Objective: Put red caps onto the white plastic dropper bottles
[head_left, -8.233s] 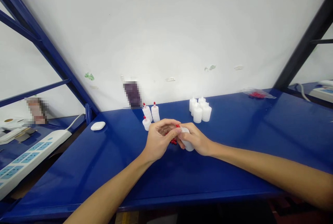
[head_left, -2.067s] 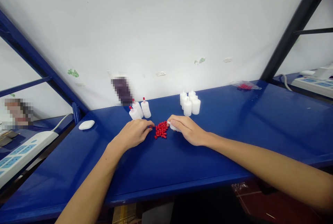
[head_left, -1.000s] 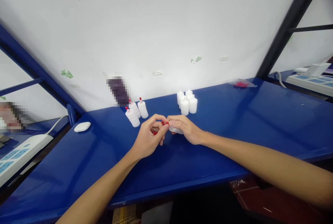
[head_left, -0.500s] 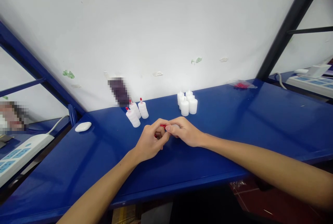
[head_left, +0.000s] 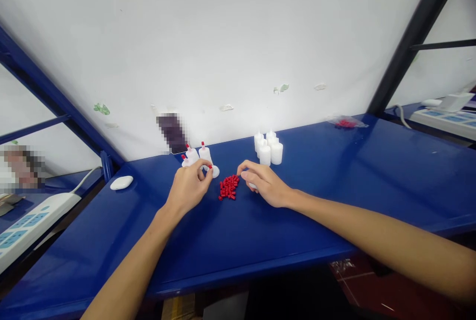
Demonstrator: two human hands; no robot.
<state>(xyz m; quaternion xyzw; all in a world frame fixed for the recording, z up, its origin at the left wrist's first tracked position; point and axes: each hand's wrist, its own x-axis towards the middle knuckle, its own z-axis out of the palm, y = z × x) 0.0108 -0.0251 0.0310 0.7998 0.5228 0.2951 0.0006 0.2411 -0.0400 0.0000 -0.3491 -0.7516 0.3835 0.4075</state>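
My left hand [head_left: 189,186] pinches a small white bottle [head_left: 214,172] by its red cap, with the bottle tilted and its base toward me. Several white bottles with red-tipped nozzles [head_left: 204,153] stand just behind that hand, partly covered by it. Between my hands lies a pile of small red caps [head_left: 228,187]. My right hand [head_left: 266,184] is at the pile's right side, fingers curled. A white piece [head_left: 253,186], seemingly another small bottle, shows under its fingers, mostly hidden. Beyond it stands a group of white bottles [head_left: 265,154] without red caps.
A rounded white case [head_left: 121,182] lies on the blue table [head_left: 238,245] at left. A clear bag with red pieces [head_left: 345,122] rests at the back right. A blurred dark object [head_left: 171,132] leans against the wall. A power strip [head_left: 31,228] sits beyond the left edge.
My left hand has moved left, away from my right hand, carrying a capped bottle to the red-tipped group. The red cap pile has come into view. My right hand has stayed near its place.
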